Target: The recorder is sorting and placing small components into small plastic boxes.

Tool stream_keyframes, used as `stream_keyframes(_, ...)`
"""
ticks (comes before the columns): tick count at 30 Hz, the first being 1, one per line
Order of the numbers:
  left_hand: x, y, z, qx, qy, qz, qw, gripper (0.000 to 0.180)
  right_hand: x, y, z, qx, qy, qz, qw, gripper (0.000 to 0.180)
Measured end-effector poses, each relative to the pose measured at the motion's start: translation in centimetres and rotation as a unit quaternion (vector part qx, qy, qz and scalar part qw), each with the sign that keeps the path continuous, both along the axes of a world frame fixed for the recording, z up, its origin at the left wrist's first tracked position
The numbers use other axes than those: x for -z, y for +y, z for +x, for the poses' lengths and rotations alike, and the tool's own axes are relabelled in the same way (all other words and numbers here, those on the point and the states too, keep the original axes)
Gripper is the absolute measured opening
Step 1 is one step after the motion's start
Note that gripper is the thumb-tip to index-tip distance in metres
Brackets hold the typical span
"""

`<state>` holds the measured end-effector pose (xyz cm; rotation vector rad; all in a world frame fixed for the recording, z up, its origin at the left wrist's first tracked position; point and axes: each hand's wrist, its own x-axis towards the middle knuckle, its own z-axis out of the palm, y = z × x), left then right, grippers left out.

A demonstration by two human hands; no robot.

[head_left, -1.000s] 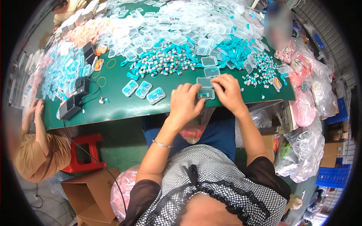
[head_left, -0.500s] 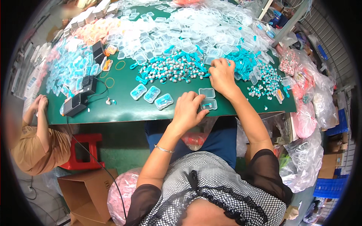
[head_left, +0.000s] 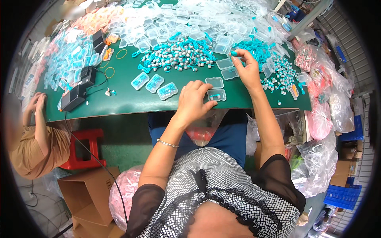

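My left hand (head_left: 193, 99) rests at the table's front edge, its thumb and fingers gripping the left side of an open clear plastic box (head_left: 222, 95). In that box lies a small grey-and-teal piece. My right hand (head_left: 249, 70) is raised to the upper right, its thumb and fingertips pinching a small teal piece (head_left: 233, 53); its exact kind is too small to make out. Below those fingertips lies another open clear box (head_left: 229, 73). Left of my left hand sit three closed clear boxes (head_left: 154, 83) with teal cords inside.
Grey-and-teal bead-like pieces on cords (head_left: 178, 55) lie heaped ahead, teal cords (head_left: 254, 49) to their right. A large heap of clear boxes (head_left: 190, 20) covers the far side. Black devices (head_left: 74, 98) stand at left, near another person's hands (head_left: 36, 102). Plastic bags (head_left: 319, 123) crowd the right.
My right hand has lifted away from the heap and moved slightly right, now showing a teal piece in its fingertips. An open box it covered is visible. My left hand stays by its box.
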<state>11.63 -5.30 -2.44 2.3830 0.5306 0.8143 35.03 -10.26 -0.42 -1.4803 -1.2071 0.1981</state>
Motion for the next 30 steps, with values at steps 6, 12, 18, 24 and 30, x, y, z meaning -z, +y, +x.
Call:
stream_keyframes(6,0.5,-0.1,-0.2,-0.007,-0.011,-0.010,1.000,0.049,-2.0,-4.4,-5.0,-0.108,-0.275,-0.069,0.953,0.023)
stream_keyframes(12,0.6,0.0,0.1,-0.004,-0.007,-0.028,1.000,0.050,-1.1,-4.7,-5.6,-0.125,-0.334,-0.073,0.931,0.018)
stream_keyframes(18,0.4,-0.1,0.0,-0.016,-0.027,-0.003,1.000,0.051,-0.7,-5.4,-5.1,-0.138,-0.329,-0.083,0.930,0.017)
stream_keyframes(24,0.7,-0.1,0.0,-0.014,-0.032,0.000,0.999,0.049,-0.8,-5.3,-5.3,-0.141,-0.387,-0.075,0.908,0.018)
stream_keyframes(30,0.6,-0.2,-0.2,-0.011,-0.036,0.011,0.999,0.048,-1.1,-3.2,-4.6,-0.041,-0.428,-0.101,0.897,0.025)
